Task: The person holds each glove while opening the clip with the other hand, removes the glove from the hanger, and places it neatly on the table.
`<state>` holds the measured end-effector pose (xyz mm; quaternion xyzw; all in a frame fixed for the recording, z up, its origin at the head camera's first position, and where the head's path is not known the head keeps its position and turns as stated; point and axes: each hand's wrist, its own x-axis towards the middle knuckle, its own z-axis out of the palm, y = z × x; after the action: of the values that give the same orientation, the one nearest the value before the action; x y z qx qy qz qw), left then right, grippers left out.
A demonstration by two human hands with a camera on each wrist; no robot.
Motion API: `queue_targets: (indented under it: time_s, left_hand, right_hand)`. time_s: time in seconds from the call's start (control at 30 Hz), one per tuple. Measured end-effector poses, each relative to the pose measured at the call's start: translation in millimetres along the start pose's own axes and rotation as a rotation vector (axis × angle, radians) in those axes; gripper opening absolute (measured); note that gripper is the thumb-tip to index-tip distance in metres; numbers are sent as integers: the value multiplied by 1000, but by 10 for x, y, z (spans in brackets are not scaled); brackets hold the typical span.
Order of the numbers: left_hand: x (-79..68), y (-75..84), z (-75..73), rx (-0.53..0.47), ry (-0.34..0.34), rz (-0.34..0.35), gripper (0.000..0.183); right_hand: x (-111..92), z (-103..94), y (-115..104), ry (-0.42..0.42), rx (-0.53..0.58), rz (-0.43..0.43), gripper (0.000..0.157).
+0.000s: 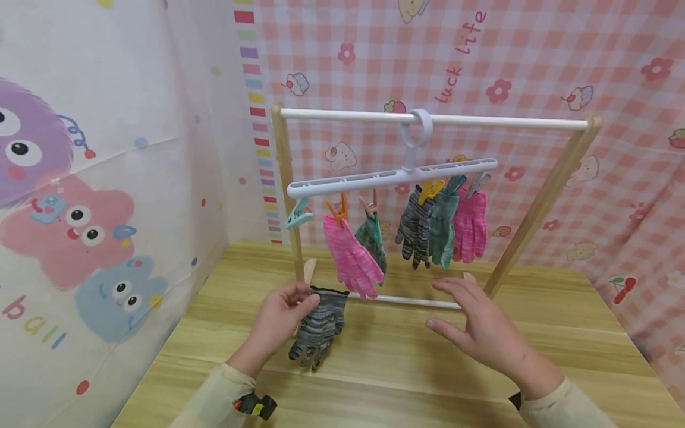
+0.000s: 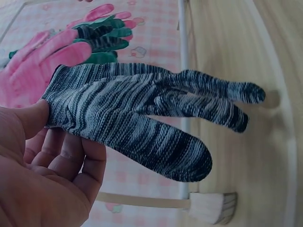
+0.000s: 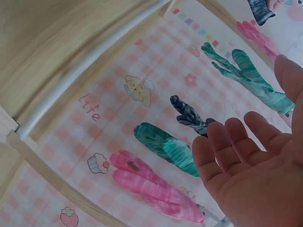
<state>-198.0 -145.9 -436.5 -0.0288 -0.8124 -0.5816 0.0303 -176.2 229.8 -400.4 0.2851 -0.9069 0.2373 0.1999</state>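
Observation:
My left hand (image 1: 283, 315) pinches a grey-and-black striped knit glove (image 1: 322, 324) at its cuff, the glove's fingers hanging down over the table. In the left wrist view that glove (image 2: 123, 104) stretches out from the thumb and fingertips. My right hand (image 1: 476, 327) is held up off the table with fingers extended and nothing in it. Above, a white clip hanger (image 1: 374, 180) carries a pink glove (image 1: 353, 258) and a green glove (image 1: 373, 241) at left, and a dark striped glove (image 1: 414, 229), another green glove (image 1: 443, 229) and another pink glove (image 1: 471, 229) at right.
The hanger hooks over the white top bar (image 1: 348, 115) of a wooden-sided rack (image 1: 540, 202). A light teal clip (image 1: 298, 215) hangs without a glove at the hanger's left end. A lower white bar (image 1: 412, 302) runs behind my hands, above the wooden table (image 1: 407, 380).

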Motion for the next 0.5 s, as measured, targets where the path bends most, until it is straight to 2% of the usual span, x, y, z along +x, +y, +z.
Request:
queue_targets:
  time_s: [0.17,0.37,0.5]
  left_hand:
    - [31,-55,21,-58,-15,-39,22]
    - [65,-103,30,-115,-45,-79,20]
    - [95,-154,37,-132,-61,-99,19]
  right_hand:
    - [-25,43,39,-6,-8,-3,64]
    - [-76,97,71,-55,-1,52,64]
    - [-109,153,95,-45,-9,44,65]
